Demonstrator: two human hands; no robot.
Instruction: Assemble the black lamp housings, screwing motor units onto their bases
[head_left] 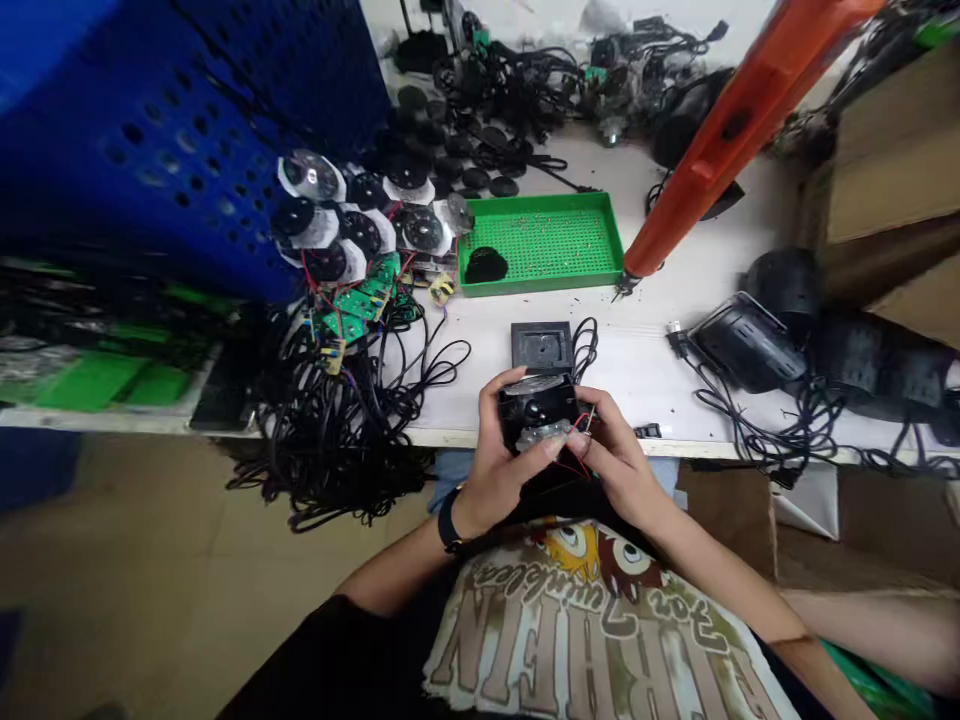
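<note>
A black plastic housing (536,405) sits at lower centre of the frame, held between both hands just over the bench edge. The left hand (510,455) wraps its side with curled fingers; the right hand (619,450) closes narrowly on it beside thin red wires (579,450). Just ahead, a square black frame (541,347) lies on the white workbench (637,360). Farther up sits a green perforated tray (541,243); green circuit boards (360,305) and tangled black cables (330,420) lie to the left.
</note>
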